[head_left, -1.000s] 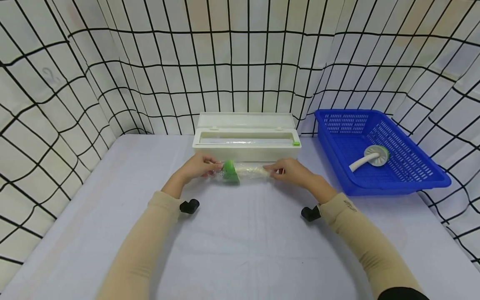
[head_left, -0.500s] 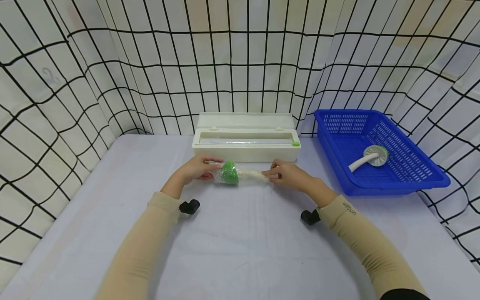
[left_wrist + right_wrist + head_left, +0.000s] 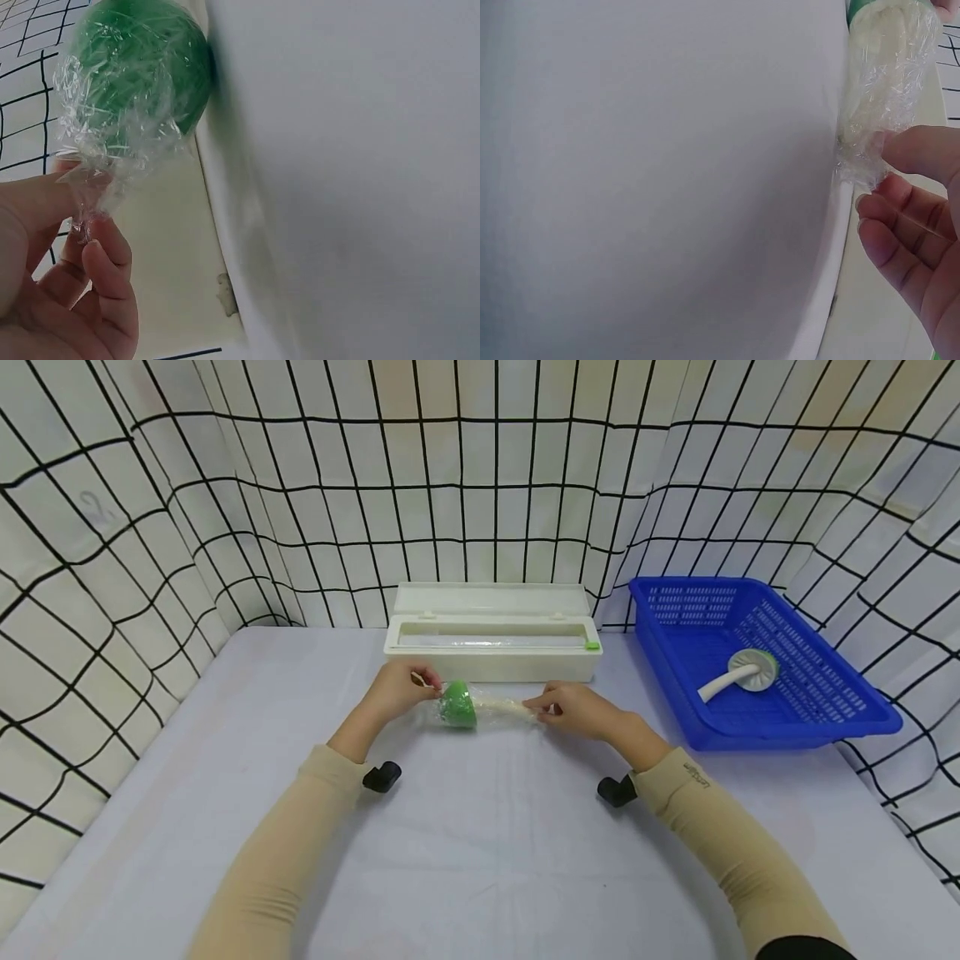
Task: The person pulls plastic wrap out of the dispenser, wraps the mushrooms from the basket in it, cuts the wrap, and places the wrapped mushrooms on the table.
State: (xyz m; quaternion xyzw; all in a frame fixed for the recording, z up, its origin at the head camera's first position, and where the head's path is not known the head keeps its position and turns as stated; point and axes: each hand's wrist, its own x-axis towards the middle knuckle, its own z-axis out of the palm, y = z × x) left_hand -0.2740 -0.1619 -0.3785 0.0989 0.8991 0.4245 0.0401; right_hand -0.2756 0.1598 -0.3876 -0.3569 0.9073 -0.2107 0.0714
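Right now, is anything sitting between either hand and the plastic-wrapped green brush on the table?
Nothing visible does. The left hand pinches the twisted film at the green head of the wrapped brush, and the right hand pinches the film at the handle end. The white dispenser box sits behind, the blue basket off to the right.

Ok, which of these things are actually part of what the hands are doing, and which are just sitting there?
In use:
- wrapped green brush
- cling film twisted at its ends
- left hand, pinching the film
- right hand, pinching the other end

Lying about:
- white film dispenser box
- blue basket
- unwrapped brush inside it
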